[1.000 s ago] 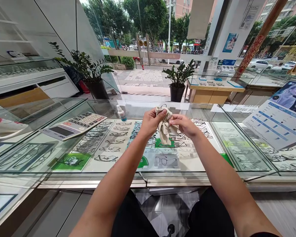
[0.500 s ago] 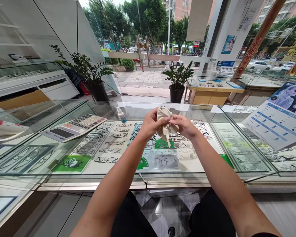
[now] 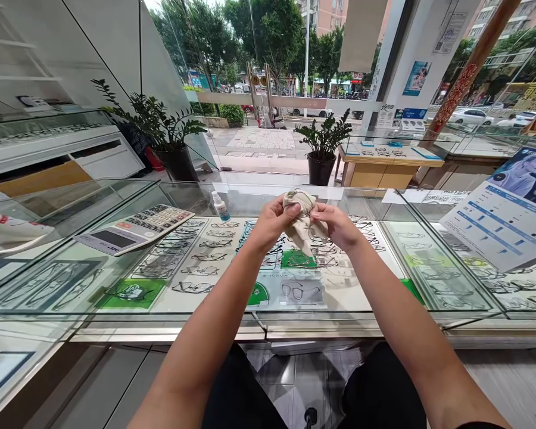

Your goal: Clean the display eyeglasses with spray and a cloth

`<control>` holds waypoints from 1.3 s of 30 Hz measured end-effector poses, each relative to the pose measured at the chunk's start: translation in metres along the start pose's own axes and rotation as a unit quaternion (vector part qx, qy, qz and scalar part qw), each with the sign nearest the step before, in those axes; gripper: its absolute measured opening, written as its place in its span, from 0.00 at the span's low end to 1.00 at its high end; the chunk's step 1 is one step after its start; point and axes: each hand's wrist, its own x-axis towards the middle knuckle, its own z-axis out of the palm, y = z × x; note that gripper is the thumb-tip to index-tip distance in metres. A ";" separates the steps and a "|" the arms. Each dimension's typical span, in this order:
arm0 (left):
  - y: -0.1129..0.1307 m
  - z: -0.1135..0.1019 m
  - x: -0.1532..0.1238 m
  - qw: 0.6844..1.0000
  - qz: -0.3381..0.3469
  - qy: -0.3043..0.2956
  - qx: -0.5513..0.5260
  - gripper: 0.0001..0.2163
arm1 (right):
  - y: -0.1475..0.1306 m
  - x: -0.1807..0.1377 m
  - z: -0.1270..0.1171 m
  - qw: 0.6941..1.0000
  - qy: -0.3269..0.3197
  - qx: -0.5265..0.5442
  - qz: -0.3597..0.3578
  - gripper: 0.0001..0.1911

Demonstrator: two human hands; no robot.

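Cloth (image 3: 302,226) tail now nearer right hand (image 3: 338,226)

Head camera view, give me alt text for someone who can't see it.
A person's left hand and right hand hold a bunched beige cloth above a glass display counter filled with rows of eyeglass frames. A calculator and a small bottle sit on the counter to the left; potted plants and a street show beyond.

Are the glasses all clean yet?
Not finished. Done: the spray bottle stands aside on the glass counter. In hand: the left hand and right hand pinch the glasses inside the beige cloth. Left: unwrapping and setting them down; the lenses are hidden, so I can't judge their cleanness.
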 end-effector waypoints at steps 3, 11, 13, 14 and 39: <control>0.004 0.004 -0.002 1.000 -0.004 -0.009 0.004 0.27 | 0.001 0.000 0.002 1.000 0.004 0.015 0.006 0.24; 0.004 0.012 -0.005 0.997 0.029 0.052 0.040 0.27 | 0.012 -0.003 0.009 0.998 -0.042 -0.004 0.038 0.27; 0.003 0.013 -0.005 0.994 0.052 0.078 0.049 0.28 | 0.013 -0.002 0.011 0.998 -0.042 -0.005 0.037 0.27; 0.002 0.013 -0.004 0.993 0.058 0.089 0.050 0.29 | 0.014 -0.002 0.012 0.999 -0.041 -0.005 0.036 0.27; 0.008 0.006 -0.004 0.999 -0.001 0.026 0.030 0.28 | 0.006 -0.001 0.010 1.000 -0.012 0.018 -0.005 0.22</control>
